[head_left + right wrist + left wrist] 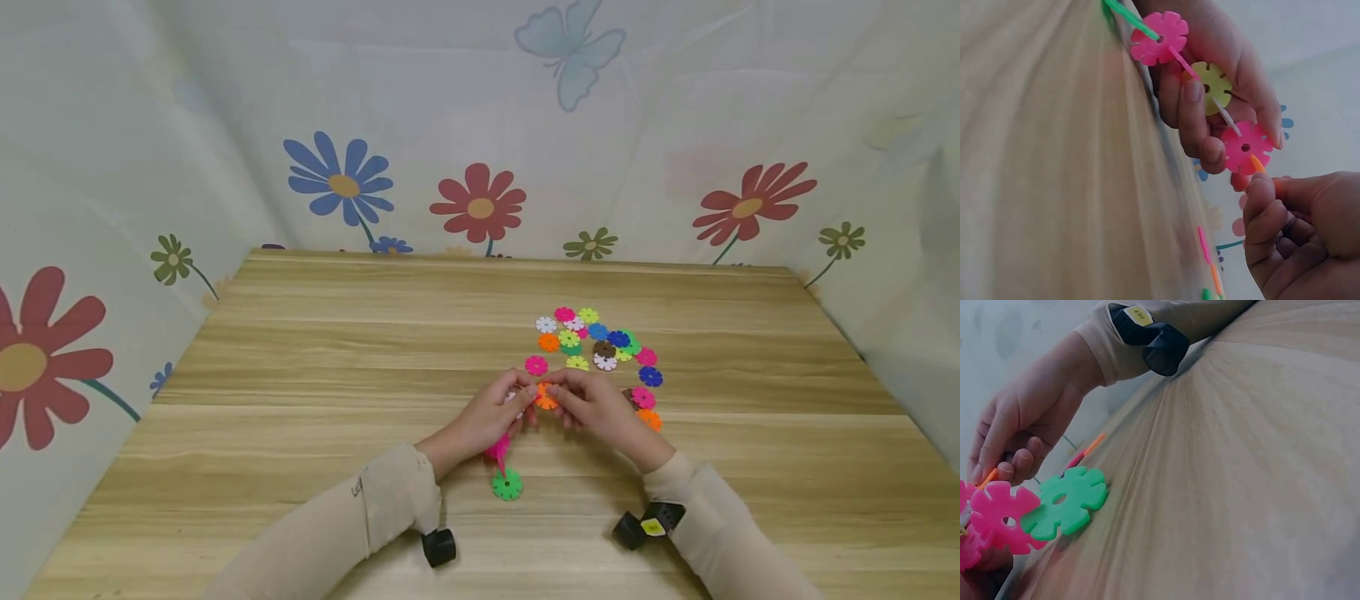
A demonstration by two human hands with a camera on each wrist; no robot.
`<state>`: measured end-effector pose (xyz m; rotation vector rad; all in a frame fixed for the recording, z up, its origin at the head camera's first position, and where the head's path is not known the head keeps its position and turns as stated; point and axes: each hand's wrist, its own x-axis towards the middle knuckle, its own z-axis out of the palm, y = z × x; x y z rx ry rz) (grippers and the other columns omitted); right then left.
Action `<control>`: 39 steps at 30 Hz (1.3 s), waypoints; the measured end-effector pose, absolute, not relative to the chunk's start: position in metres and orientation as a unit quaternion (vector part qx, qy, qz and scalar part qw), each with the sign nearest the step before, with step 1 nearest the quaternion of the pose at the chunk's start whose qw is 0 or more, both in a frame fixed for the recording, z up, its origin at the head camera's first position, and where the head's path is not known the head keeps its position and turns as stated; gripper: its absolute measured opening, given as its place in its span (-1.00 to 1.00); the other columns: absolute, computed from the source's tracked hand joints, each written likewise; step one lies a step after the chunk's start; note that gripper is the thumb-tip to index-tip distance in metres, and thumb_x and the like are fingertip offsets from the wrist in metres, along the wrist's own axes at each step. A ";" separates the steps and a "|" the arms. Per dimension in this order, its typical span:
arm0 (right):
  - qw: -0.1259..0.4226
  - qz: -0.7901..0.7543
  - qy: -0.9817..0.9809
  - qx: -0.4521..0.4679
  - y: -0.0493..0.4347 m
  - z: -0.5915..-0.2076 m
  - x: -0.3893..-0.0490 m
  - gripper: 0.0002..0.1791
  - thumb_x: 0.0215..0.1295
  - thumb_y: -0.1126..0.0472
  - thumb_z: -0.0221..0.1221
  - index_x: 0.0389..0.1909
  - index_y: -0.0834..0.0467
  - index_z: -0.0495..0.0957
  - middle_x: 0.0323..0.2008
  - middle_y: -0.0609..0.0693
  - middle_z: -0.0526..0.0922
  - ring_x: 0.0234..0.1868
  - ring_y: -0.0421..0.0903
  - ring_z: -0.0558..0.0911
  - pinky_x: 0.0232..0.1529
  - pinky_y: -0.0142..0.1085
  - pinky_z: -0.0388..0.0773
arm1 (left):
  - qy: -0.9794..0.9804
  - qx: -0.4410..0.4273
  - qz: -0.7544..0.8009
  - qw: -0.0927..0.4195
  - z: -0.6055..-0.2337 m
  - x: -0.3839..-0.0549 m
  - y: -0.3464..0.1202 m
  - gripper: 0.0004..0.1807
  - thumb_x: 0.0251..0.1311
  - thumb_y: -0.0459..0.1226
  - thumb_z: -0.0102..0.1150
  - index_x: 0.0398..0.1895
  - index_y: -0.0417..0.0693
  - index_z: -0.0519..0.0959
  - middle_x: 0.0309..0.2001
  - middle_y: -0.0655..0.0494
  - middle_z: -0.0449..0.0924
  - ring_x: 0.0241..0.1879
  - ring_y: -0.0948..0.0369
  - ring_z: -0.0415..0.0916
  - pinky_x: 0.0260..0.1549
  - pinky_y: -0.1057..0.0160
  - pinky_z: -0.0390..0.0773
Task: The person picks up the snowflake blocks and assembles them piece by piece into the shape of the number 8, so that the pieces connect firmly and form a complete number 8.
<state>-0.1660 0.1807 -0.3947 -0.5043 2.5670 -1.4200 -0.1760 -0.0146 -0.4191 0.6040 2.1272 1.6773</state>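
Note:
My left hand (480,415) holds a chain of interlocked notched plastic discs near one end. In the right wrist view the chain shows a pink disc (1259,150) at that end, a white disc (1228,117) edge-on, a yellow-green disc (1220,80), and more pink. Its other end hangs below the palm, finishing in a green disc (507,493). My right hand (606,413) pinches an orange disc (544,402) between thumb and forefinger. The orange disc's edge meets the end pink disc; whether their slots are fully engaged I cannot tell.
Several loose discs in mixed colours lie beyond and right of the hands, including a dark blue disc (651,382), a pink disc (536,372) and an orange disc (651,420) beside the right wrist. The wooden table (300,350) ends at a flower-printed curtain (420,83).

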 end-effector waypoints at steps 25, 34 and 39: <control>0.056 -0.497 0.854 -0.146 0.180 -0.400 -0.166 -0.59 0.53 0.05 -0.12 0.23 0.12 0.45 -0.58 0.12 0.55 -0.62 -0.07 0.51 -0.60 -0.26 0.55 | 0.733 0.190 0.619 0.207 -0.422 -0.181 -0.016 -0.64 0.44 -0.11 -0.08 0.16 -0.11 0.41 -0.23 -0.24 0.65 -0.58 0.27 0.58 -0.38 0.34 0.57; -0.018 -0.390 0.912 -0.123 0.196 -0.392 -0.173 -0.75 0.39 0.26 0.09 0.00 0.26 0.57 -0.45 0.08 0.60 -0.49 -0.13 0.48 -0.51 -0.42 0.43 | 0.699 0.155 0.665 0.212 -0.420 -0.183 -0.017 -0.64 0.43 -0.21 -0.06 0.22 -0.08 0.38 -0.12 -0.32 0.60 -0.61 0.23 0.50 -0.64 0.33 0.55; -0.033 -0.301 0.946 -0.115 0.203 -0.388 -0.177 -0.81 0.28 0.26 0.21 -0.14 0.26 0.61 -0.42 0.04 0.63 -0.43 -0.14 0.52 -0.40 -0.38 0.46 | 0.696 0.140 0.677 0.195 -0.420 -0.183 -0.017 -0.62 0.38 -0.27 -0.01 0.23 -0.10 0.42 -0.20 -0.34 0.59 -0.58 0.23 0.54 -0.67 0.31 0.55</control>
